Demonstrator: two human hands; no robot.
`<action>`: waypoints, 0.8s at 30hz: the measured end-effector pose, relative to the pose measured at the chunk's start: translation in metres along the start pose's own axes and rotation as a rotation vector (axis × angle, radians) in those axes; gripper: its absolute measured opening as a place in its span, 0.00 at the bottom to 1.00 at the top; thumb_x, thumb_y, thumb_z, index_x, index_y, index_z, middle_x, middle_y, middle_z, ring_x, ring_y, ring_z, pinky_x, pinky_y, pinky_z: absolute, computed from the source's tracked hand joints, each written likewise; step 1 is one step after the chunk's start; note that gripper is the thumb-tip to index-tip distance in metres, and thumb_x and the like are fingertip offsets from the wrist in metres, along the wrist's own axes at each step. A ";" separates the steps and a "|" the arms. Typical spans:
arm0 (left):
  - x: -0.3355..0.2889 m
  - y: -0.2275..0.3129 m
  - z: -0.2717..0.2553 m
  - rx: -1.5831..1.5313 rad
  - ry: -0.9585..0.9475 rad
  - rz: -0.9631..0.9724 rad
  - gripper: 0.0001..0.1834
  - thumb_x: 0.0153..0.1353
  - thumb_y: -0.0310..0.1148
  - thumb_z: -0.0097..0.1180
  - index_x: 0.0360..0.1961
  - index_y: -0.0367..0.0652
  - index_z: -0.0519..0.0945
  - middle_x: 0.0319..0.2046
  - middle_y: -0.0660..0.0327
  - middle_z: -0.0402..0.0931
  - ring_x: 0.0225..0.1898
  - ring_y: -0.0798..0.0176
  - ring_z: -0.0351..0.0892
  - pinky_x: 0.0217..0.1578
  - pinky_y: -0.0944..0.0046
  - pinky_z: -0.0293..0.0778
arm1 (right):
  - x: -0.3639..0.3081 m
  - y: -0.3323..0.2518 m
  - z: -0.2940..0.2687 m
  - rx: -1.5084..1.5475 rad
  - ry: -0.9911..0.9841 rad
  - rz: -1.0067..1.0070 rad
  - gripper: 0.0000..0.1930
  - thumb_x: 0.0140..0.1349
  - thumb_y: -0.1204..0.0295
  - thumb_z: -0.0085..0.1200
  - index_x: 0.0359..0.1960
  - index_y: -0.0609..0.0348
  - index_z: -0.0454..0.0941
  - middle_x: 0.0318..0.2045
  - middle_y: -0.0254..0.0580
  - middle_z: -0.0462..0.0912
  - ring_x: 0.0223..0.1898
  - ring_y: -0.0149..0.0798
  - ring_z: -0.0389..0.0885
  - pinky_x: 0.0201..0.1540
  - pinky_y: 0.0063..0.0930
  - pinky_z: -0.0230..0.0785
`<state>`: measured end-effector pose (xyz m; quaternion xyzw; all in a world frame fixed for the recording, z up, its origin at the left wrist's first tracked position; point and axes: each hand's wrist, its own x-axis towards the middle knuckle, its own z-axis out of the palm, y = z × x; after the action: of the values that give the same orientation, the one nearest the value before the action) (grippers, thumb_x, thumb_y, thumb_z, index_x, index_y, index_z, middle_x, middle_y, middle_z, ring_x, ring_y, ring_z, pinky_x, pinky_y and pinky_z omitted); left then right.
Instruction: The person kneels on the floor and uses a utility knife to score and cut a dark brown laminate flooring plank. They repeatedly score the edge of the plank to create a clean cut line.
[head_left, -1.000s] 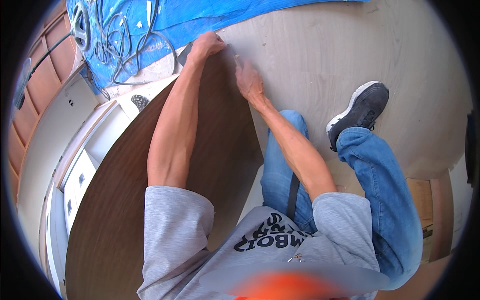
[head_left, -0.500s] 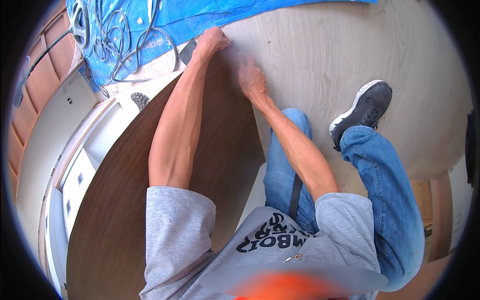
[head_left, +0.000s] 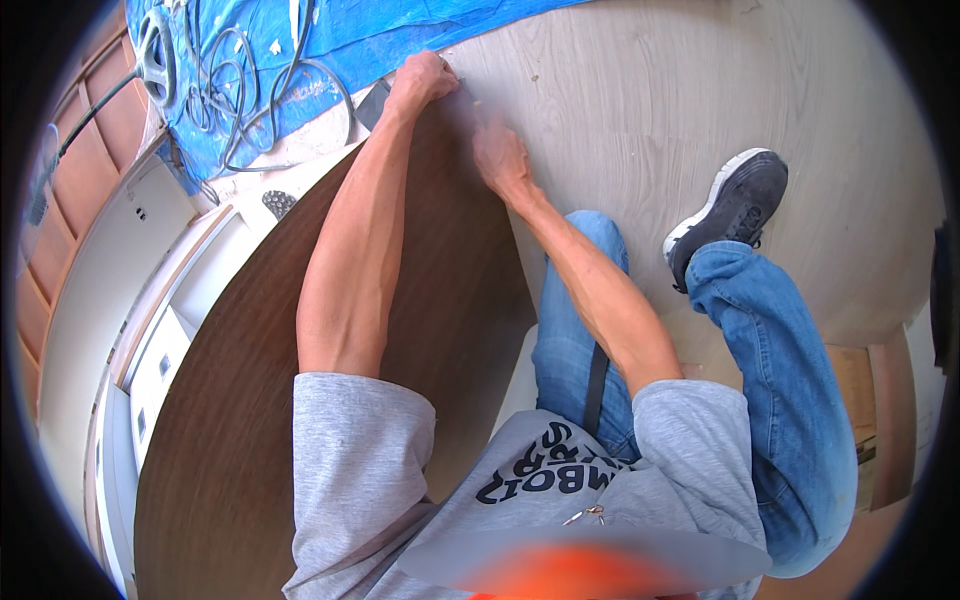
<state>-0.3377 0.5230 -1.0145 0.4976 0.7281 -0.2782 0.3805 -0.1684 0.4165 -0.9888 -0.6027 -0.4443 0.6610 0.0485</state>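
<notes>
My left hand point(head_left: 424, 82) is closed in a pinch at the far end of a long dark brown wood panel point(head_left: 440, 230). Whatever its fingers hold there is too small to name. Close by on its right, my right hand point(head_left: 503, 158) is curled, its fingers blurred by motion. A faint smear with a yellowish tip shows just beyond them, so it seems to grip something I cannot make out. The panel runs from under both hands back along my left side, below my left forearm.
Pale wood-look flooring point(head_left: 620, 90) spreads to the right, where my dark shoe point(head_left: 745, 195) rests. A blue tarp point(head_left: 370, 30) with a tangled grey cord point(head_left: 240, 100) lies at the far left. White cabinetry point(head_left: 165, 375) lines the left side beyond the panel.
The view has shifted slightly. My right hand is still blurred and has moved only a little; my left hand stays at the panel's far end.
</notes>
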 end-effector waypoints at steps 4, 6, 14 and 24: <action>-0.004 0.004 -0.004 -0.017 -0.016 -0.009 0.11 0.47 0.36 0.63 0.32 0.46 0.89 0.33 0.52 0.86 0.39 0.52 0.86 0.44 0.58 0.80 | 0.005 0.007 0.006 -0.010 0.022 -0.008 0.13 0.70 0.67 0.46 0.49 0.63 0.67 0.37 0.70 0.82 0.43 0.70 0.81 0.46 0.58 0.73; -0.005 0.005 -0.004 -0.006 -0.007 -0.009 0.11 0.47 0.35 0.62 0.32 0.46 0.89 0.33 0.52 0.86 0.39 0.52 0.86 0.43 0.57 0.80 | 0.009 0.011 0.009 -0.024 0.019 -0.040 0.12 0.70 0.69 0.45 0.48 0.64 0.63 0.34 0.69 0.81 0.39 0.70 0.80 0.41 0.60 0.70; -0.001 0.005 0.000 0.090 0.040 0.034 0.12 0.48 0.38 0.66 0.34 0.47 0.89 0.33 0.55 0.86 0.38 0.56 0.86 0.41 0.58 0.79 | 0.017 0.023 0.018 -0.027 0.028 -0.086 0.13 0.69 0.69 0.45 0.46 0.67 0.61 0.32 0.69 0.81 0.37 0.71 0.80 0.40 0.60 0.70; -0.003 0.004 0.001 0.051 0.028 0.057 0.12 0.47 0.32 0.56 0.33 0.45 0.88 0.34 0.49 0.85 0.40 0.47 0.85 0.45 0.54 0.80 | 0.021 0.033 0.020 -0.012 0.047 -0.222 0.17 0.69 0.69 0.44 0.52 0.71 0.61 0.32 0.72 0.80 0.36 0.71 0.80 0.38 0.61 0.70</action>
<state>-0.3331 0.5216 -1.0130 0.5314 0.7118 -0.2787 0.3651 -0.1754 0.3991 -1.0281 -0.5654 -0.5113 0.6343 0.1283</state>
